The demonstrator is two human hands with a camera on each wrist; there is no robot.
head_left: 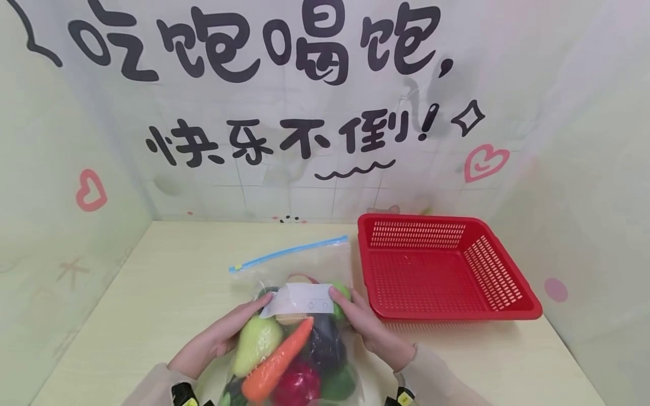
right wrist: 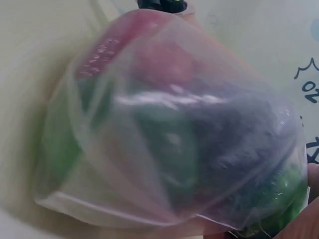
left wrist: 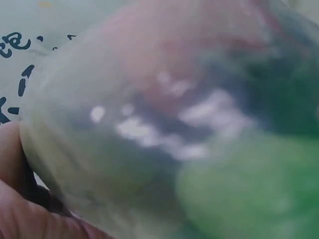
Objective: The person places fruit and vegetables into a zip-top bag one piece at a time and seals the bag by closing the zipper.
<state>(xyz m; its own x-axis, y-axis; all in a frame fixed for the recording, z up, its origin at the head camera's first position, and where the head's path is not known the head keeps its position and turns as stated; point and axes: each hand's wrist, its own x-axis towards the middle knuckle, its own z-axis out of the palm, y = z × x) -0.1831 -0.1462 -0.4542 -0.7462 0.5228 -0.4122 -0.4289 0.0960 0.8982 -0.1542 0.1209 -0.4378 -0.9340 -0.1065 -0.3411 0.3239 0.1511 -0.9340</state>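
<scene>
A clear zip bag [head_left: 325, 266] full of vegetables and fruit lies between my two hands, its blue zip strip [head_left: 291, 252] at the far end. Through the plastic show a carrot [head_left: 279, 361], a dark eggplant [head_left: 326, 341], a pale green pear-shaped piece [head_left: 257, 345] and a glossy red piece [head_left: 299, 383]. My left hand [head_left: 225, 332] grips the bag's left side, thumb on a white label [head_left: 299, 298]. On the opposite side, my right hand [head_left: 376, 332] holds the bag, its thumb at the label's right end. Both wrist views show mostly bag plastic; most fingers are hidden.
A red plastic basket [head_left: 378, 307] with slotted walls stands on the table [head_left: 167, 270] to the right of the bag, nothing seen inside. Behind the table rises a printed wall sheet [head_left: 284, 197] with dark lettering; similar sheets flank both sides.
</scene>
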